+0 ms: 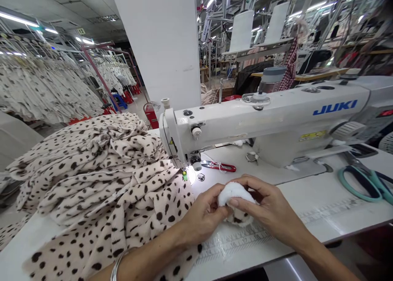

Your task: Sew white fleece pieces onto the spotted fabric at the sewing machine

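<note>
A small piece of fluffy white fabric with a dark-spotted underside is pinched between both hands, over the front of the sewing table. My left hand grips its left edge with thumb and fingers. On the other side, my right hand holds it with the thumb pressed on top. Just beyond the hands is the needle area of a white JUKI sewing machine, lit by a lamp. A large heap of pinkish fabric with dark spots lies left of the needle, beside my left forearm.
Red thread snips lie behind the hands, near the needle. Teal-handled scissors rest at the right. A printed ruler runs along the table's front. Thread cones stand behind the machine, and spotted garments hang at the far left.
</note>
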Tool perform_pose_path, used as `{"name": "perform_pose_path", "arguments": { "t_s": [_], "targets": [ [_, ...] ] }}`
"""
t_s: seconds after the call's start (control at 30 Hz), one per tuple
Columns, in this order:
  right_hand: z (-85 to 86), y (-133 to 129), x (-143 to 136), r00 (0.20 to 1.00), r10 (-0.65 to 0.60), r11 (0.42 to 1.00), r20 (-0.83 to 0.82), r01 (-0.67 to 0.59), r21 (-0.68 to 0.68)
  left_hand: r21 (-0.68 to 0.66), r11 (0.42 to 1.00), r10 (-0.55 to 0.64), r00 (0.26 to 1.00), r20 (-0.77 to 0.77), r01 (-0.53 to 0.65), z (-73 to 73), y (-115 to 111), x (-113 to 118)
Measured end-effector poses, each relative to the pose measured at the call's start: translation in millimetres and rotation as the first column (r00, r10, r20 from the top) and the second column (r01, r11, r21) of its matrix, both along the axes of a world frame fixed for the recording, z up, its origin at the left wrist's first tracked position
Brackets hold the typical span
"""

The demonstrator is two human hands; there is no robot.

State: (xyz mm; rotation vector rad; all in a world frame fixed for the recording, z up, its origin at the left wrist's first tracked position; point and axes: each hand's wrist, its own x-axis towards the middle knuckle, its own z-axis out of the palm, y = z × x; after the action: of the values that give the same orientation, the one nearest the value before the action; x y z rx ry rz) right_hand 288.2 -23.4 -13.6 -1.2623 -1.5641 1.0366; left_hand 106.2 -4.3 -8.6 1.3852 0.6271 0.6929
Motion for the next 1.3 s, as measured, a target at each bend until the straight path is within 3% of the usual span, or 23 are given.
{"name": "perform_pose_path", "arguments": {
  "t_s": [0.2,0.4,0.6,0.97,1.13,1.23,1.3],
  "targets": [
    [1.2,6,-3,0.997,-0.03,0.997,-0.075,0.025,-0.067,-0.059,0.998,-0.001,0.999,0.047,0.004,-5.9,3,1],
    [0.3,21,-9,0.989,0.022,0.985,-0.147,-0.047,-0.166,-0.162,0.984,0.074,0.997,-0.027,-0.077,-9.6,9,2],
    [0.6,22,-10,0.972,0.074,0.941,-0.223,-0.142,-0.308,-0.356,0.932,0.061,0.998,-0.016,-0.062,-3.6,11,0],
    [-2.5,17,-11,0.976,0.078,0.926,-0.202,-0.146,-0.349,-0.456,0.888,0.055,0.998,-0.033,-0.064,3.2,13,1],
    [-1.6,-2,-1,0.994,0.039,0.947,-0.104,-0.07,-0.314,-0.318,0.937,0.139,0.99,-0.034,-0.143,-0.2,6,2],
    [-2.7,-19,6,1.0,-0.013,0.975,-0.014,0.01,-0.224,-0.081,0.974,0.211,0.977,-0.009,-0.211,0.1,0,5],
    [-4.2,-29,8,0.999,-0.024,0.996,0.031,0.026,-0.085,0.094,0.968,0.236,0.972,-0.006,-0.234,1.2,-3,7]
  ]
}}
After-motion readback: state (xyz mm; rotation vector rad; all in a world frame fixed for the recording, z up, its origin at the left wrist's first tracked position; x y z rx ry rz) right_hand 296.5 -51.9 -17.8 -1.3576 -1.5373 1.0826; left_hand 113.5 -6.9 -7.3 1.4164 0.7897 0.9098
